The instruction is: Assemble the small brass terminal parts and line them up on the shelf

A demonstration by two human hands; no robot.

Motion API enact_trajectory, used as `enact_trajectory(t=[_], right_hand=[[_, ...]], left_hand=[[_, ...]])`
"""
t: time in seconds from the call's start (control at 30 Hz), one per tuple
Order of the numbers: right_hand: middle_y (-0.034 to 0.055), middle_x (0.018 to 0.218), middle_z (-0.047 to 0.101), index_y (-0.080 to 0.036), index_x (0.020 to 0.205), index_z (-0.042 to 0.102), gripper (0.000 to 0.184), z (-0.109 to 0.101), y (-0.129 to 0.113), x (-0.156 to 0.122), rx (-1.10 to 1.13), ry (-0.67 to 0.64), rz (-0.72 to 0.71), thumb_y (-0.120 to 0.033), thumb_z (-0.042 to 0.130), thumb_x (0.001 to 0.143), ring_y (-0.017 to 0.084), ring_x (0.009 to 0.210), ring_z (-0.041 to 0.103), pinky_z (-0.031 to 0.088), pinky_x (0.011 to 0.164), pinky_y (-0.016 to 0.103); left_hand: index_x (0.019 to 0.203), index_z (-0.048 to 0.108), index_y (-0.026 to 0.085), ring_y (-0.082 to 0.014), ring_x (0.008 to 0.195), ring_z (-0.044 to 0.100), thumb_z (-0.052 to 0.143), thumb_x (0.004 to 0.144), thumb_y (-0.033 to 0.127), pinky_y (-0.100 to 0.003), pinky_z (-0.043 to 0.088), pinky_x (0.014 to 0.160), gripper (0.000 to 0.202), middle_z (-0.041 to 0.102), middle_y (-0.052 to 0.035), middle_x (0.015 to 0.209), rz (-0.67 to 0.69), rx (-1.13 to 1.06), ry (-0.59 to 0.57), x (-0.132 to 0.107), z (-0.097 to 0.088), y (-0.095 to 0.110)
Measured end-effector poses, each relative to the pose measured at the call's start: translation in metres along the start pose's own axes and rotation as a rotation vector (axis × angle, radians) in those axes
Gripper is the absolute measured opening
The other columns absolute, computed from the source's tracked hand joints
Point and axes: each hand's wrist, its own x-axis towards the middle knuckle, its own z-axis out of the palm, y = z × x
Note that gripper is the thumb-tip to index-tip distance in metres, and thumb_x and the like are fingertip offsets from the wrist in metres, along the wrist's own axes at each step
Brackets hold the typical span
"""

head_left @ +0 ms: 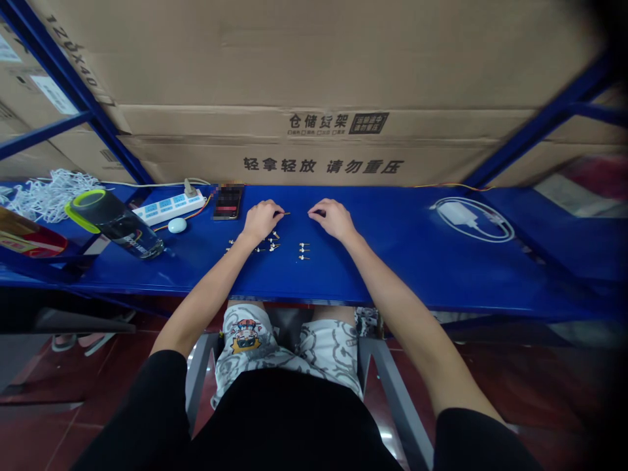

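Note:
My left hand (263, 219) is pinched shut above the blue tabletop on a thin brass-coloured piece (287, 213), whose end points right from the fingertips. Across a short gap, my right hand (333, 218) is also closed in a pinch. What it holds, if anything, is too small to make out. Three small metal pieces (304, 250) with pale heads and thin shafts lie in a column between my forearms. Several similar pieces (273, 244) are scattered under and beside my left wrist, partly hidden by the forearm.
A smartphone (228, 201), a white power strip (169, 208), a pale rounded gadget (177, 225) and a dark bottle (122, 222) are left of my hands. White strings (56, 196) lie farther left. A charger with coiled cable (458, 214) sits right. Cardboard (314, 72) walls the back.

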Motion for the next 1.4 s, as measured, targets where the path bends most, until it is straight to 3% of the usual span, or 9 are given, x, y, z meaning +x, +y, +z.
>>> enact_trajectory(t=[0.17, 0.47, 0.6, 0.73, 0.87, 1.03, 1.17, 1.4], right_hand=[[0.0020, 0.091, 0.076, -0.028, 0.089, 0.076, 0.007, -0.001, -0.007, -0.001, 0.125, 0.003, -0.020, -0.025, 0.069, 0.088, 0.023, 0.082, 0.069, 0.052, 0.077, 0.038], [0.0007, 0.084, 0.077, -0.024, 0.083, 0.074, 0.004, 0.003, -0.017, -0.003, 0.260, -0.007, -0.087, -0.021, 0.071, 0.084, 0.021, 0.078, 0.072, 0.053, 0.074, 0.034], [0.0017, 0.088, 0.079, -0.025, 0.088, 0.078, 0.009, 0.002, -0.018, -0.004, 0.295, -0.021, -0.068, -0.021, 0.073, 0.082, 0.022, 0.079, 0.073, 0.055, 0.077, 0.037], [0.0019, 0.094, 0.081, -0.027, 0.088, 0.081, 0.009, -0.002, -0.021, -0.006, 0.304, 0.025, -0.070, -0.025, 0.074, 0.083, 0.024, 0.087, 0.074, 0.055, 0.086, 0.041], [0.0028, 0.089, 0.081, -0.025, 0.088, 0.081, 0.009, -0.007, -0.026, -0.007, 0.410, 0.108, -0.057, -0.029, 0.076, 0.082, 0.023, 0.080, 0.073, 0.056, 0.082, 0.040], [0.0044, 0.095, 0.081, -0.025, 0.100, 0.081, 0.026, -0.008, -0.031, -0.008, 0.692, 0.096, 0.027, -0.037, 0.079, 0.077, 0.025, 0.089, 0.074, 0.058, 0.088, 0.044], [0.0049, 0.099, 0.081, -0.025, 0.094, 0.082, 0.025, -0.009, -0.035, -0.009, 0.786, 0.091, 0.069, -0.041, 0.081, 0.075, 0.027, 0.095, 0.074, 0.058, 0.093, 0.047], [0.0045, 0.093, 0.080, -0.023, 0.087, 0.077, 0.018, -0.008, -0.040, -0.010, 0.833, 0.079, -0.039, -0.038, 0.080, 0.077, 0.023, 0.089, 0.074, 0.058, 0.091, 0.044]], left_hand=[[0.103, 0.080, 0.023, -0.0296, 0.102, 0.064, 0.068, 0.093, 0.022, -0.042, 0.051, 0.090, 0.015, 0.072, -0.0092, 0.112, 0.003, -0.045, 0.024, 0.003, 0.003, -0.004], [0.099, 0.080, 0.022, -0.0304, 0.103, 0.065, 0.068, 0.093, 0.020, -0.042, 0.050, 0.089, 0.013, 0.072, -0.0101, 0.112, -0.035, -0.055, -0.007, 0.004, -0.002, 0.000], [0.097, 0.079, 0.022, -0.0297, 0.104, 0.066, 0.067, 0.094, 0.020, -0.041, 0.050, 0.091, 0.013, 0.072, -0.0095, 0.112, -0.033, -0.063, -0.027, 0.002, -0.004, 0.001], [0.099, 0.078, 0.022, -0.0252, 0.102, 0.068, 0.066, 0.095, 0.024, -0.039, 0.049, 0.094, 0.012, 0.075, -0.0070, 0.108, 0.032, -0.222, -0.054, 0.003, -0.002, 0.001], [0.100, 0.077, 0.020, -0.0217, 0.102, 0.069, 0.065, 0.096, 0.026, -0.036, 0.048, 0.095, 0.014, 0.076, -0.0058, 0.107, 0.130, -0.404, -0.100, 0.005, 0.001, 0.002], [0.104, 0.076, 0.018, -0.0220, 0.099, 0.069, 0.063, 0.095, 0.031, -0.036, 0.049, 0.093, 0.020, 0.077, -0.0071, 0.107, 0.110, -0.629, -0.128, 0.005, 0.009, 0.001], [0.102, 0.076, 0.016, -0.0210, 0.096, 0.068, 0.064, 0.094, 0.034, -0.037, 0.048, 0.093, 0.023, 0.077, -0.0085, 0.104, 0.072, -0.778, -0.139, 0.007, 0.014, -0.002], [0.101, 0.076, 0.016, -0.0218, 0.099, 0.068, 0.066, 0.092, 0.036, -0.039, 0.047, 0.097, 0.024, 0.077, -0.0087, 0.106, 0.070, -0.878, -0.176, 0.005, 0.013, 0.000]])
